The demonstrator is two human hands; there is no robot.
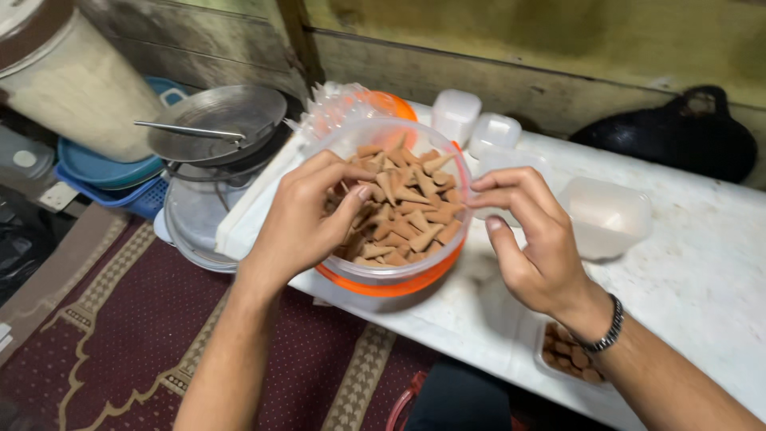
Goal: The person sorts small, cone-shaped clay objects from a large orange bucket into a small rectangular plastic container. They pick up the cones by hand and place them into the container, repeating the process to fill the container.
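While your left hand [307, 219] dips into the clear tub [391, 275] w/ the orange base, its grip is curled over the small brown cones [407, 211], fingertips touching them; can't tell if it's actually pinching one. Your right hand [527, 239] hovers just beside the tub's rim, thumb and forefinger pressed together, nothing visible btwn them.

Risks, as I judge them: the tub sits near the front edge of the white desk [694, 279], so leaning on its rim could tip it onto the patterned rug [120, 335] and spill the cones. Cones look brittle; a hard squeeze may snap tips.

Containers: the tub is roughly half full of cones, piled loose. An empty clear rectangular box [606, 215] stands to the right, apart from the tub. Small white lidded pots [475, 120] sit behind, contents hidden. A clear tray [570, 355] under your right wrist holds round brown pieces. Off the desk, a metal pan [219, 120] rests on stacked bowls.
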